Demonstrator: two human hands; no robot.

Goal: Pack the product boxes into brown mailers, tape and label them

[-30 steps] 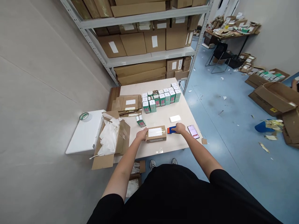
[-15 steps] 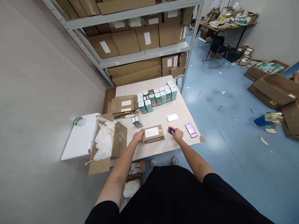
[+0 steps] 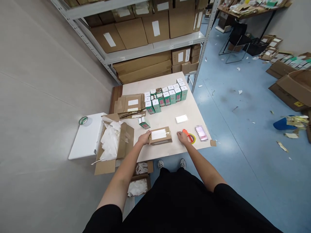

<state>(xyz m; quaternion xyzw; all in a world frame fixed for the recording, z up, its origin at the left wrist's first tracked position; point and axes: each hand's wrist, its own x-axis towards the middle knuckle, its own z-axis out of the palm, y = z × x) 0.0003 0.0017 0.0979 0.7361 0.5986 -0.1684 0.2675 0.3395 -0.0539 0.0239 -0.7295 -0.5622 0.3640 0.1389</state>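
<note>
My left hand [image 3: 144, 138] grips the left end of a small closed cardboard box [image 3: 167, 133] with a white label and clear tape on top. To the right of the box is my right hand [image 3: 182, 137], its fingers curled low at the table; whatever is in them, if anything, is hidden. An orange tape dispenser [image 3: 186, 133] with a yellow roll lies just beside that hand, partly behind the wrist. A small green-and-white carton [image 3: 144, 123] stands behind my left hand. Behind the right hand lies a white rectangular pad or card stack [image 3: 182, 119].
Several green-and-white cartons [image 3: 172, 97] stand in rows at the back, near flattened cardboard [image 3: 132, 103]. A phone-like blurred item [image 3: 201, 133] lies right. An open carton with white paper [image 3: 109, 144] is left. A loaded shelf [image 3: 155, 48] stands behind the table [image 3: 165, 152].
The tape dispenser has left my right hand's grasp and now lies at its right on the table. My left hand stays on the box. The view has tilted down slightly.
</note>
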